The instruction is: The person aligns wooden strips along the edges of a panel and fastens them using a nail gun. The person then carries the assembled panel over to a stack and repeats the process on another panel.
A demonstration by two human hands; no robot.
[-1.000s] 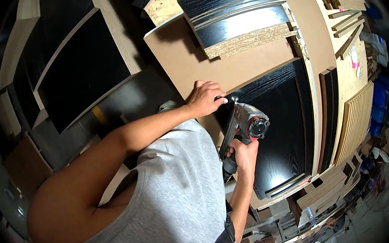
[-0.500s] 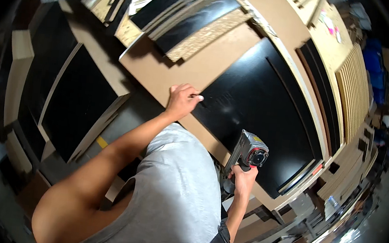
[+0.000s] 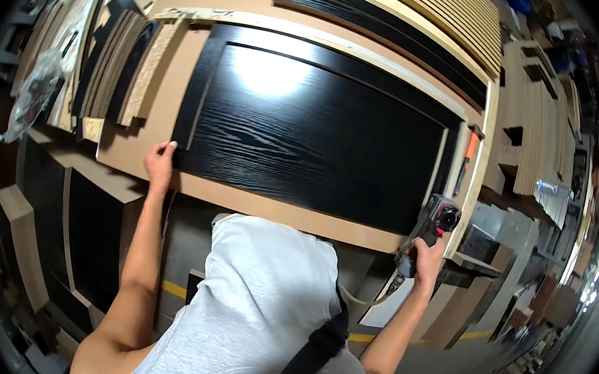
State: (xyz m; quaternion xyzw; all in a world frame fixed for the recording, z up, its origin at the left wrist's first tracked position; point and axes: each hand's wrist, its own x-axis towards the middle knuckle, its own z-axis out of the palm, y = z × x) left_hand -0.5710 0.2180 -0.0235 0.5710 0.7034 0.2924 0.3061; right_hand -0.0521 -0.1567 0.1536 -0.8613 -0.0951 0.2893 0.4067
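Observation:
A large black wood-grain panel [image 3: 318, 142] lies flat on a tan board on the bench in front of me. Black strips run along its far, left and right edges. At the near left corner my left hand [image 3: 159, 163] pinches the near end of the left black strip [image 3: 198, 98], which lies along the panel's left edge. My right hand [image 3: 428, 257] is wrapped around the handle of a grey and black nail gun [image 3: 432, 216]. The nail gun is over the panel's near right corner, with a hose at its lower end. Its nose is hard to make out.
Beyond the panel lie a long black board [image 3: 379, 32] and a stack of thin wooden slats [image 3: 449, 17]. An orange-handled tool [image 3: 470, 149] rests on the bench's right side. Stacked boards [image 3: 112, 68] stand at the left, with crumpled clear plastic [image 3: 38, 90] beside them.
My view has turned, so the panel now lies nearly straight across. A black strip now lies along the panel's left edge under my left hand. The nail gun has moved to the near right corner.

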